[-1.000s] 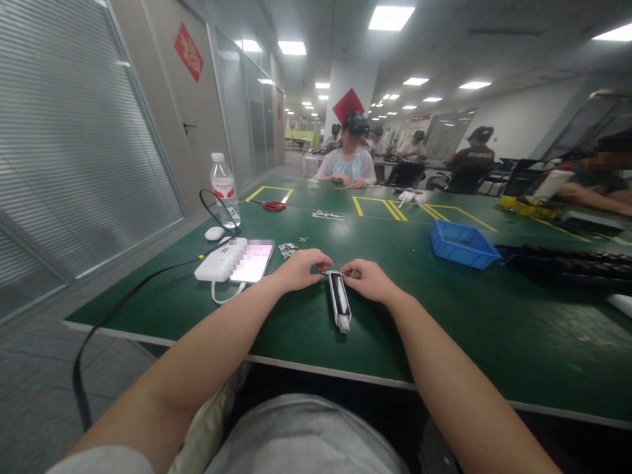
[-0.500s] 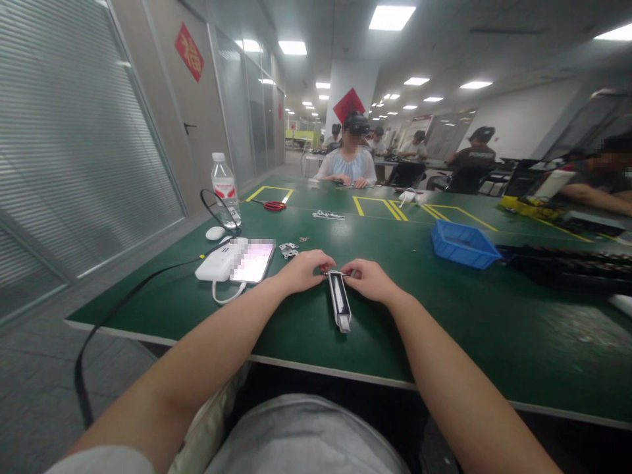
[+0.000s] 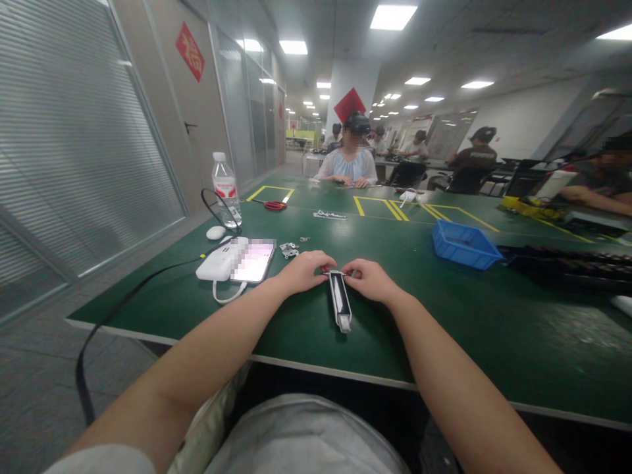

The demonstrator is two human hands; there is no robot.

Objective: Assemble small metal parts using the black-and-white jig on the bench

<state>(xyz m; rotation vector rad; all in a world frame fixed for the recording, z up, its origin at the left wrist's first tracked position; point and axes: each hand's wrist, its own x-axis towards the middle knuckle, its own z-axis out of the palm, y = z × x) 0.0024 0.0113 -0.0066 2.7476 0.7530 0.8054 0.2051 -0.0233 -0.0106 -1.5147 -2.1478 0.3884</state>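
A narrow white casing [image 3: 348, 309] with a dark inside and a pale strip along it lies lengthwise on the green table, its white tip towards me. At its far end, my left hand [image 3: 311, 268] is closed in a pinch on the left side. My right hand [image 3: 368, 278] pinches the same end from the right, thumb and fingers bent inward. Something small and thin shows by the fingertips, too small to name. Close to my left hand lie small silvery metal parts [image 3: 289, 250].
On the left are a phone [image 3: 254, 260], a white power bank [image 3: 222, 260] with a cable, and a water bottle [image 3: 225, 191]. Red-handled scissors [image 3: 274, 205] and a metal strip [image 3: 329, 215] lie farther back. A blue bin [image 3: 464, 245] stands right. Across the table sits a person [image 3: 348, 164].
Both hands stay at the far end of the casing with almost no movement. The whole view has shifted very slightly.
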